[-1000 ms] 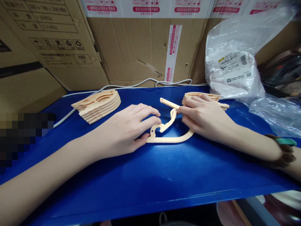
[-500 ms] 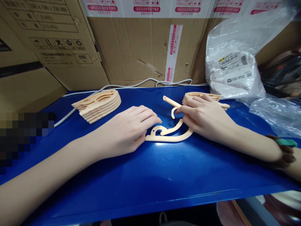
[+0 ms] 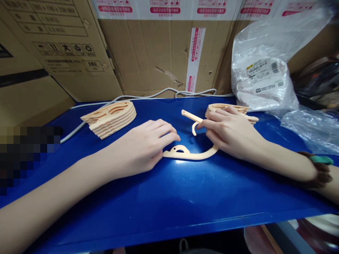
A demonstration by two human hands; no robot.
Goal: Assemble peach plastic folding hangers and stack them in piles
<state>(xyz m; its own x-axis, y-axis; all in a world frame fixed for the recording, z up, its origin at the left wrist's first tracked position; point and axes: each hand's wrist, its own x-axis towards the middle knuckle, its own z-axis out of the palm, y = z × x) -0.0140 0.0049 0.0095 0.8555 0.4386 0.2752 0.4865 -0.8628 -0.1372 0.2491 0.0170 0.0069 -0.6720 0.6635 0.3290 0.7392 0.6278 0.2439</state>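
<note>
A cream plastic folding clothes hanger (image 3: 197, 156) lies between my two hands, just at the blue tabletop. My left hand (image 3: 148, 144) is closed on its left end, the thumb and fingertips mostly out of sight, with the index finger reaching over it. My right hand (image 3: 227, 132) is closed round the hanger's right part. From under its fingers a straight arm (image 3: 192, 115) and a small curved hook (image 3: 194, 129) stick out to the left. The joint where these parts meet is hidden by that hand.
Stacks of similar hangers lie behind each hand, a left stack (image 3: 113, 118) and a right stack (image 3: 212, 110). A white cable (image 3: 150, 95) runs along the back before cardboard boxes (image 3: 148, 56). Clear plastic bags (image 3: 265, 77) stand at the back right of the blue table (image 3: 169, 204).
The curved inner piece that showed between my hands is out of sight, leaving a half-ring on the lower arm. The upper straight arm has shifted slightly left and down. Both hands stay nearly in place.
</note>
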